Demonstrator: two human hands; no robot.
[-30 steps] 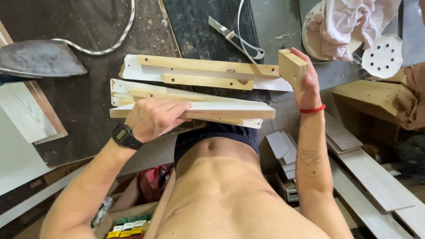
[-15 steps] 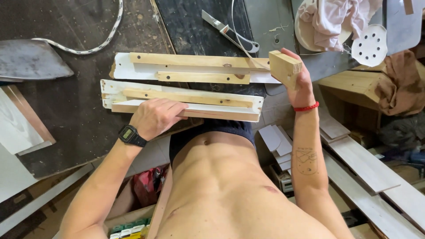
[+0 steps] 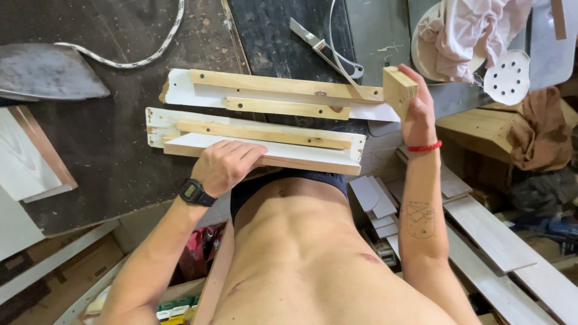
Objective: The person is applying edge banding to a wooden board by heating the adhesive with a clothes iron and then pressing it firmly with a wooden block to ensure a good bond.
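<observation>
Wood block (image 3: pixel 398 90) in right hand (image 3: pixel 418 114); left hand (image 3: pixel 226 165) presses white board (image 3: pixel 283 153).

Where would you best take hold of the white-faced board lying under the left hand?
Probably at mid-length, from the near long edge. The white-faced board lies flat along the bench's near edge, and that edge looks free, so fingers could wrap under with the thumb on top. The left hand already rests near there. The far edge abuts a wooden strip; the right hand holds a wood block.
</observation>
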